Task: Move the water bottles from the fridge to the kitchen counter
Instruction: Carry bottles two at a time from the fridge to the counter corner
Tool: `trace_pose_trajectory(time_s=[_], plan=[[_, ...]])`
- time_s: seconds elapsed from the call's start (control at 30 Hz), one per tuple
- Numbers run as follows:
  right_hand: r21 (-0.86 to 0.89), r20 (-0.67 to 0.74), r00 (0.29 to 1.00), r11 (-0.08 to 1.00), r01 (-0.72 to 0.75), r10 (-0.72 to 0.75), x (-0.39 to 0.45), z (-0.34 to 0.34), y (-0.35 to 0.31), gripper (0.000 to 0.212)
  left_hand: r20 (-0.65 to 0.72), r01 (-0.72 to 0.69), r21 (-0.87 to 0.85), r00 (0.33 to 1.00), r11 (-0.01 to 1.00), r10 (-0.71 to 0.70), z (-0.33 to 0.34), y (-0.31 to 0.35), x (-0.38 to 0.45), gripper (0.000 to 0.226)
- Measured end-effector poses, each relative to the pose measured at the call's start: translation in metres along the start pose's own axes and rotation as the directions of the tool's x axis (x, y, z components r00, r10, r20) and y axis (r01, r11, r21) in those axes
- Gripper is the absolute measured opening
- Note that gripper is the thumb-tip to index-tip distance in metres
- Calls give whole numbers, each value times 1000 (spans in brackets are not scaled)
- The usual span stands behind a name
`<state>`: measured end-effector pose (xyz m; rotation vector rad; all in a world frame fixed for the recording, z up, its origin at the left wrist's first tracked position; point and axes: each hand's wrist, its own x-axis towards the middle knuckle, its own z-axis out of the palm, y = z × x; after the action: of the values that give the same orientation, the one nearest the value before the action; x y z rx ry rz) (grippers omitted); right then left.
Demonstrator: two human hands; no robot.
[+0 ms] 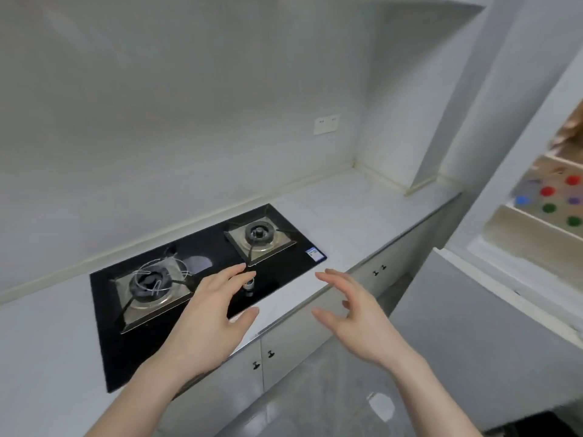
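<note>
Judging by what lay on the counter [362, 209], we had hardly begun: no bottle stood anywhere on its pale top, neither in the far right corner nor along the front edge. The water bottles [555, 200] were in the open fridge [504, 234] at the right edge of the view, where we could make out only their caps, red, blue, green and purple, grouped on a shelf or door rack; the blur there kept us from counting them or telling which compartment held them. So, as far as we could see, every bottle was left to carry across.

Our left hand [205, 320] hung over the front part of the black gas hob [284, 272] set into the counter, fingers straight and spread, thumb apart, gripping nothing. Our right hand [359, 323] was out past the counter's front edge, above the cabinet doors [296, 339] and the grey floor [441, 357], its fingers loosely bent, thumb toward the left hand, and it too held nothing. Both palms faced each other, apart, with the forearms reaching in from the lower edge of the view.

Beyond the hands, the hob carried two burners [148, 285], the left one with a bent wire resting on it, and a small knob [249, 283] near its front edge. A wall socket [326, 124] sat on the grey wall above the far right corner.

We judged the next need to be a turn to the right, toward the fridge, with both hands free for it.
</note>
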<state>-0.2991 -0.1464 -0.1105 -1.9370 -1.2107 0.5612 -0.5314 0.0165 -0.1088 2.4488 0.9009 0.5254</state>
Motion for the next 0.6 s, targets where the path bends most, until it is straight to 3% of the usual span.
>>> trace_pose_trajectory(time_s=[0.37, 0.6], plan=[[-40, -298, 940, 982, -185, 165, -3, -129, 80, 57, 190, -307, -62, 930, 950, 313, 85, 125, 143, 59], [-16, -498, 821, 944, -329, 278, 3, -190, 109, 57, 252, -485, -164, 821, 859, 512, 131, 174, 235, 57]])
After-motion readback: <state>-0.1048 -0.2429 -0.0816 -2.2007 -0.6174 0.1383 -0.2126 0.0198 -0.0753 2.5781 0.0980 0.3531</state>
